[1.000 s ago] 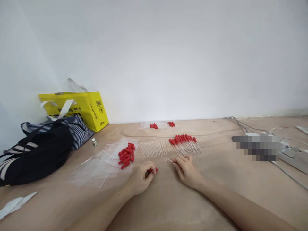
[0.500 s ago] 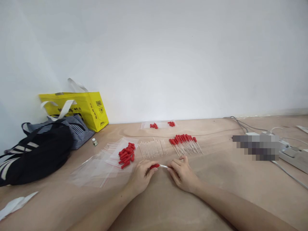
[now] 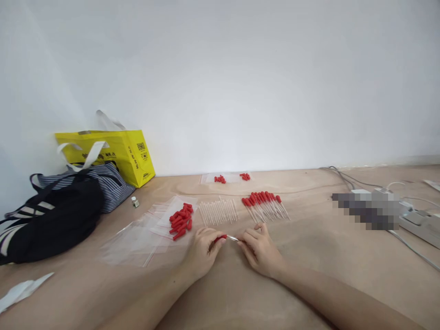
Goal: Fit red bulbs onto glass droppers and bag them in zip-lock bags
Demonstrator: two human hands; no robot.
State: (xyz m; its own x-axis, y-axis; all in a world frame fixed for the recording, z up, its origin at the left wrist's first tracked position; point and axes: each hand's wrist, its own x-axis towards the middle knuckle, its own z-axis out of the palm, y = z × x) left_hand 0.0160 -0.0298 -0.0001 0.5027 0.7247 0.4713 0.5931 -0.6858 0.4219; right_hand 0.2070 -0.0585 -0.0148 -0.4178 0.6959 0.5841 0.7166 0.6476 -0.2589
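Observation:
My left hand (image 3: pixel 203 247) is closed on a red rubber dropper bulb (image 3: pixel 222 237), most of it hidden by the fingers. My right hand (image 3: pixel 260 247) pinches a thin glass dropper tube (image 3: pixel 232 238), whose left end meets the bulb's open end. Whether the tube sits inside the bulb I cannot tell. Beyond the hands lies a row of bare glass tubes (image 3: pixel 219 211). To its right are several droppers with red bulbs fitted (image 3: pixel 266 205). A pile of loose red bulbs (image 3: pixel 180 222) rests on clear zip bags (image 3: pixel 144 238) left of my left hand.
At the back, a clear bag (image 3: pixel 232 178) holds more red bulbs. A yellow bag (image 3: pixel 137 158), a striped bag (image 3: pixel 112 188) and a black bag (image 3: pixel 65 224) stand at the left near a small bottle (image 3: pixel 135 201). A power strip (image 3: pixel 421 224) with cables is on the right.
Both hands have shifted very slightly, and a little less of the red bulb shows past my left fingers. The bulb and tube stay end to end.

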